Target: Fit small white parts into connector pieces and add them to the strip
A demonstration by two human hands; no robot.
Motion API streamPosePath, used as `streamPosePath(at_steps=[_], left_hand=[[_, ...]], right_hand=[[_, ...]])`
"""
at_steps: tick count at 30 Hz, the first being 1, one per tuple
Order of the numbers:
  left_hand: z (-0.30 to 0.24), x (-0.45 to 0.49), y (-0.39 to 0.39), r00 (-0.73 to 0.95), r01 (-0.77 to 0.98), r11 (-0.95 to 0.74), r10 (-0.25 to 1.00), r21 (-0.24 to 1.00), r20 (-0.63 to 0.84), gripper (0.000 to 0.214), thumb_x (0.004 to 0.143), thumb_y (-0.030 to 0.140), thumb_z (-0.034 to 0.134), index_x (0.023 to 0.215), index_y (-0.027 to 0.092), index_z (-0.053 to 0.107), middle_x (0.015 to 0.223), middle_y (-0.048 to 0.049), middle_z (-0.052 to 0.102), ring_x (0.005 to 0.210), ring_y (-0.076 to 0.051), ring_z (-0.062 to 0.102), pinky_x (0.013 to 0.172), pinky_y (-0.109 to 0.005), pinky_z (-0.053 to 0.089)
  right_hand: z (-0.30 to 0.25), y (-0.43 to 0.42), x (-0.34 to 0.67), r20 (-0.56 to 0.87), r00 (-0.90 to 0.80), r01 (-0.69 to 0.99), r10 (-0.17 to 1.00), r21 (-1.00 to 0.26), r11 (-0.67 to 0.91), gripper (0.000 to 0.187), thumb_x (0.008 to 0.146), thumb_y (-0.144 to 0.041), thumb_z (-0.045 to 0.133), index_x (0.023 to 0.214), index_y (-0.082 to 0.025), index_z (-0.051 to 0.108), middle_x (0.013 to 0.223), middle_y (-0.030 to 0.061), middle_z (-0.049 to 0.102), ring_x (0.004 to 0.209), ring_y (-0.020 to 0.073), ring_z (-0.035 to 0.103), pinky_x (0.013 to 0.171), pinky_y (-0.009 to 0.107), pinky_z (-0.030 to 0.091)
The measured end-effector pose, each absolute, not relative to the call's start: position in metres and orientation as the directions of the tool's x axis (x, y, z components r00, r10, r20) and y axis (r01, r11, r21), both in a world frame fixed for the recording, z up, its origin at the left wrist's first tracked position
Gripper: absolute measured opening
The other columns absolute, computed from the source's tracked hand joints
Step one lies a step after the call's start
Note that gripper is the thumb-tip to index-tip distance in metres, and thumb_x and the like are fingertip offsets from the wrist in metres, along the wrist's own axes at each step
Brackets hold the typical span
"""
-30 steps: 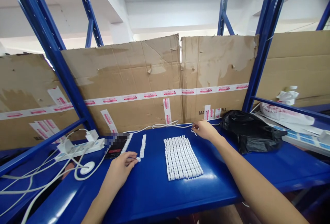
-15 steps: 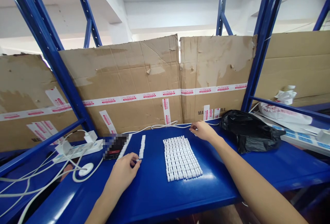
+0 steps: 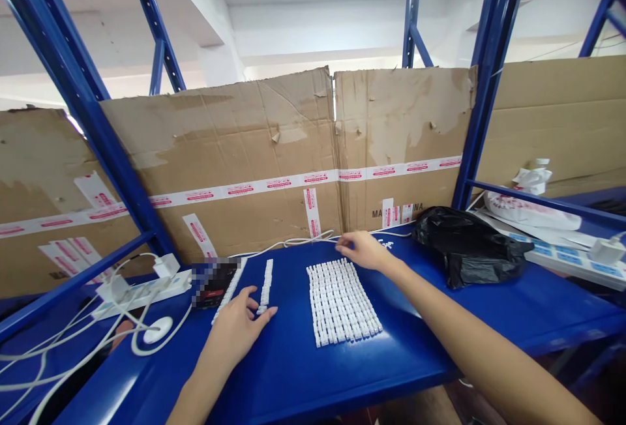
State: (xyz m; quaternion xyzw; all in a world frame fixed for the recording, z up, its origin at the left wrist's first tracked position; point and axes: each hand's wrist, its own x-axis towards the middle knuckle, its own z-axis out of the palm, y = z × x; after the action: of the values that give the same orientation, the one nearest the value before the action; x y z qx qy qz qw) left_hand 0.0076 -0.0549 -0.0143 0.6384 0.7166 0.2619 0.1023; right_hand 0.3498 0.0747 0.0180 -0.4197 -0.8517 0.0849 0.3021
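My left hand point(image 3: 237, 322) is open at the near end of a short row of small white pieces point(image 3: 267, 285), thumb and index finger apart. Whether a fingertip touches the last piece is unclear. My right hand point(image 3: 362, 250) hovers by the far edge of a block of white pieces point(image 3: 342, 301) set in several close, parallel rows. Its fingers are bent together; anything held in them is too small to make out. A few loose white bits point(image 3: 386, 244) lie behind that wrist. Along a dark phone-like object point(image 3: 218, 285), partly blurred out, runs another white strip point(image 3: 235, 281).
A black plastic bag point(image 3: 462, 249) sits at the back right of the blue shelf point(image 3: 293, 379). On the left, a power strip point(image 3: 141, 294) has plugs and trailing cables. Cardboard panels point(image 3: 244, 151) and blue posts point(image 3: 467, 118) stand behind, with a white cable point(image 3: 313, 238) along their foot.
My right hand has moved left from the loose bits toward the block's far edge. My left thumb and index finger have spread apart, and a piece now extends the short row's near end.
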Motion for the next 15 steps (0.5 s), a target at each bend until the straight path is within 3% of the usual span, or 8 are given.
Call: streamPosePath(at_steps=[5, 9, 15], left_hand=[[-0.022, -0.008, -0.054, -0.122, 0.745, 0.009, 0.985, 0.667, 0.123, 0.071, 0.071, 0.056, 0.067, 0.128, 0.014, 0.059, 0.100, -0.0090, 0.075, 0.077, -0.024, 0.072, 0.078, -0.037, 0.057], [-0.020, -0.007, -0.052, -0.115, 0.734, -0.008, 0.984, 0.679, 0.135, 0.061, 0.074, 0.051, 0.064, 0.124, 0.015, 0.061, 0.093, -0.0070, 0.075, 0.075, -0.023, 0.072, 0.077, -0.036, 0.057], [-0.016, -0.006, -0.047, -0.087, 0.771, -0.021, 0.987, 0.637, 0.137, 0.055, 0.078, 0.045, 0.064, 0.126, 0.017, 0.063, 0.091, -0.0055, 0.076, 0.076, -0.022, 0.071, 0.078, -0.035, 0.056]], right_hand=[[0.026, 0.088, 0.254, 0.379, -0.740, 0.453, 0.556, -0.330, 0.828, 0.027, 0.090, -0.012, 0.061, 0.113, -0.016, 0.075, 0.109, 0.0075, 0.079, 0.097, 0.0199, 0.073, 0.088, 0.027, 0.052], [0.027, 0.116, 0.194, 0.224, -0.812, 0.487, 0.539, -0.248, 0.837, 0.044, 0.084, -0.008, 0.065, 0.127, -0.012, 0.070, 0.124, 0.0139, 0.074, 0.110, 0.0266, 0.070, 0.093, 0.033, 0.051], [0.024, 0.148, 0.157, 0.003, -0.882, 0.431, 0.472, -0.400, 0.809, 0.077, 0.074, -0.022, 0.084, 0.146, -0.018, 0.058, 0.132, 0.0115, 0.070, 0.105, 0.0238, 0.072, 0.088, 0.029, 0.053]])
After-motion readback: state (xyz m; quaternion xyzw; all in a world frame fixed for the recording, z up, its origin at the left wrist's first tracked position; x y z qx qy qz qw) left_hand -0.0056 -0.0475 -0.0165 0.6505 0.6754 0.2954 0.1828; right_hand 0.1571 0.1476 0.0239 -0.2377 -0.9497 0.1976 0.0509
